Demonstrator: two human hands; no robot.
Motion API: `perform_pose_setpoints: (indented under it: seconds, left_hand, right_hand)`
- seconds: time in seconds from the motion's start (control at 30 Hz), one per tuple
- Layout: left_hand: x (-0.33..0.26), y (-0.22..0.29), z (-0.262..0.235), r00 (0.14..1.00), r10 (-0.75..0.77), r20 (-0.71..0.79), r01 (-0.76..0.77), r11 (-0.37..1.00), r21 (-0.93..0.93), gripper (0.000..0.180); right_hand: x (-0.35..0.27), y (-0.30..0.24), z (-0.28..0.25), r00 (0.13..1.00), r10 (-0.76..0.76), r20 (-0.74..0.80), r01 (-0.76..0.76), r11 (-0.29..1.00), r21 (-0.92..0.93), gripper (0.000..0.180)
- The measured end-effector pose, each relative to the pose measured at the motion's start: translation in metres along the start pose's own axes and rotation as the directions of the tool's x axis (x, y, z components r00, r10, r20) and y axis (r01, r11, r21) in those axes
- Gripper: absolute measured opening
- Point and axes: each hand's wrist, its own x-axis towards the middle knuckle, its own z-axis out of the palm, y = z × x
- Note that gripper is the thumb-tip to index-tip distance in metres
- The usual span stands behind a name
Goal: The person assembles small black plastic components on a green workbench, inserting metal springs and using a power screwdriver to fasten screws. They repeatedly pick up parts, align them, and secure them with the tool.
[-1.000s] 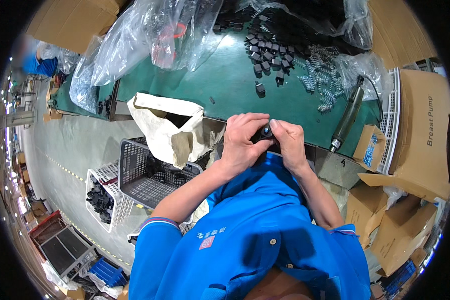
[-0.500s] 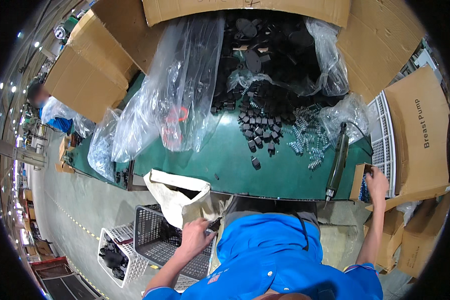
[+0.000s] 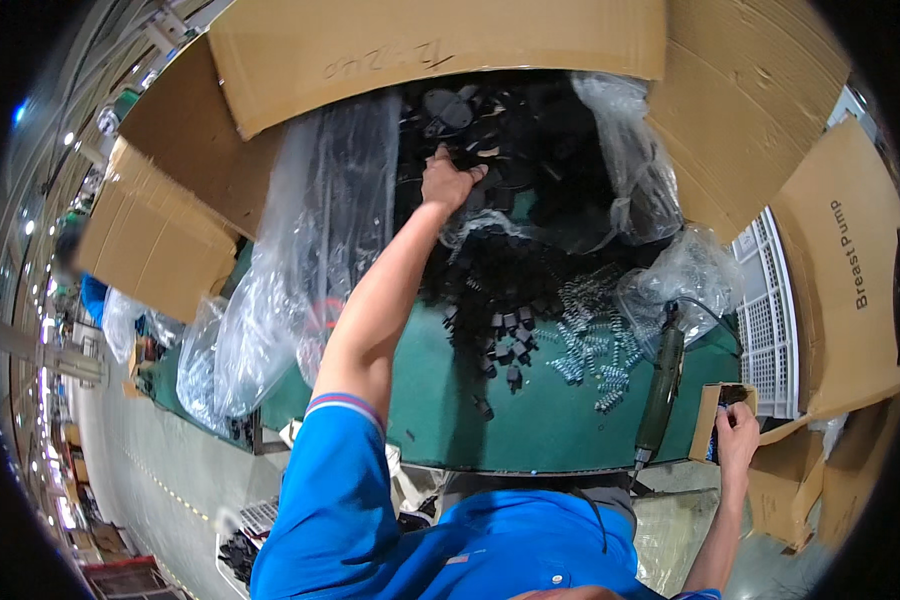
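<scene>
My left hand point(image 3: 450, 183) stretches far forward over black plastic parts point(image 3: 450, 108) in the large cardboard box point(image 3: 440, 40). Its fingers are apart and touch or hover just above the parts; which one I cannot tell. At the table's right front edge, my right hand point(image 3: 737, 438) is at a small open cardboard box point(image 3: 708, 425), fingers bent together at its rim. Whatever they pinch is too small to make out. Left of that box lies an electric screwdriver point(image 3: 660, 400), bit toward me. Metal springs point(image 3: 600, 350) and small black blocks point(image 3: 510, 345) are scattered on the green table point(image 3: 560, 435).
Clear plastic sheeting point(image 3: 310, 220) hangs from the big box's left side, and a crumpled plastic bag point(image 3: 685, 270) lies right of the springs. A white plastic crate point(image 3: 767, 310) stands at the right. Black parts fill a white basket point(image 3: 238, 555) on the floor.
My left hand has gone from beside the cream bag at the front edge up to the black parts in the big box. My right hand stays at the small box. The view has shifted.
</scene>
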Motion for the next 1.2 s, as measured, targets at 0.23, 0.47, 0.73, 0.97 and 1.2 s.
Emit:
perform_pose_setpoints:
  seconds: [0.23, 0.47, 0.73, 0.97, 1.2]
  left_hand:
    - [0.010, 0.013, 0.035, 0.930, -0.192, 0.314, 0.169, 0.981, 0.099, 0.101]
    - [-0.090, 0.067, -0.089, 0.910, 0.153, 0.385, -0.150, 0.988, -0.039, 0.070]
    - [-0.310, 0.083, -0.100, 0.660, 0.589, 0.466, -0.440, 0.807, -0.395, 0.048]
    - [-0.400, 0.083, -0.049, 0.103, 0.686, 0.720, -0.879, 0.401, -0.256, 0.035]
    - [-0.407, 0.069, -0.042, 0.095, 0.699, 0.709, -0.837, 0.441, -0.323, 0.045]
  right_hand:
    - [-0.017, 0.020, 0.001, 0.986, 0.162, -0.029, -0.133, 0.886, 0.444, 0.009]
    - [-0.069, -0.031, -0.017, 0.948, 0.247, 0.201, -0.272, 0.298, 0.915, 0.013]
    - [-0.183, -0.051, 0.062, 0.501, 0.200, 0.842, -0.727, -0.431, 0.535, 0.019]
    - [-0.181, -0.065, 0.073, 0.568, 0.212, 0.795, -0.667, -0.447, 0.596, 0.031]
    - [-0.176, -0.069, 0.074, 0.640, 0.266, 0.721, -0.648, -0.319, 0.692, 0.028]
